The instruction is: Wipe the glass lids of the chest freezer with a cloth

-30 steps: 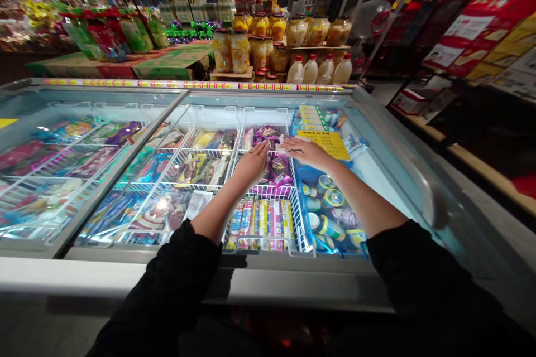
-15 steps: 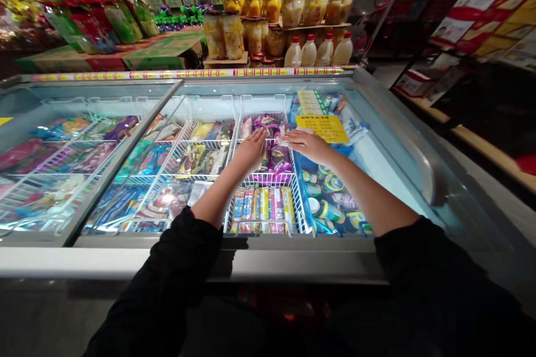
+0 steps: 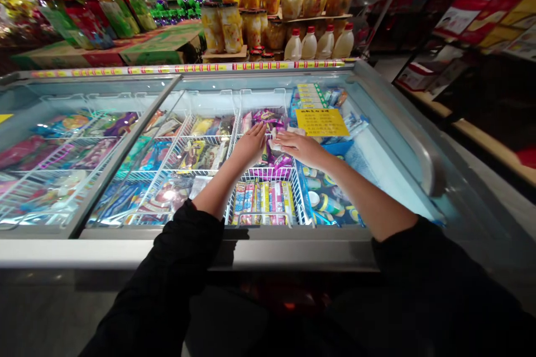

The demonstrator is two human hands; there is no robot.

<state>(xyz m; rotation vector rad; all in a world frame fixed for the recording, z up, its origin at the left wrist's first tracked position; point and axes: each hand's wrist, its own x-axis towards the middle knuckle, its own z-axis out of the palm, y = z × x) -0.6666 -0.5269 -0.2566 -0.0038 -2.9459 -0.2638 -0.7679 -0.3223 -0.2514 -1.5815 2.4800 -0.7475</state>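
My left hand (image 3: pixel 250 143) lies flat with its fingers stretched forward, over the glass lid of a chest freezer (image 3: pixel 293 245). It appears to rest on the glass and holds nothing. Close beside it, my right hand (image 3: pixel 300 146) presses a crumpled white tissue (image 3: pixel 274 145) under its fingers; the palm hides part of it. Beneath both hands, purple ice cream packets (image 3: pixel 278 166) fill a white wire basket (image 3: pixel 295 192). Nearer to me, colourful ice bars (image 3: pixel 263 201) stand in rows.
A yellow notice (image 3: pixel 322 122) sits right of my hands. Ice cream tubs (image 3: pixel 330 204) lie at the right end, near a curved grey handle (image 3: pixel 427 170). Behind the freezer stand fruit jars (image 3: pixel 230 28) and white bottles with red caps (image 3: pixel 309 46). Boxed goods (image 3: pixel 473 5) fill the right shelves.
My right hand has slid a little left with the tissue, closer to my left hand. The left hand stays nearly in place, and the view has shifted slightly.
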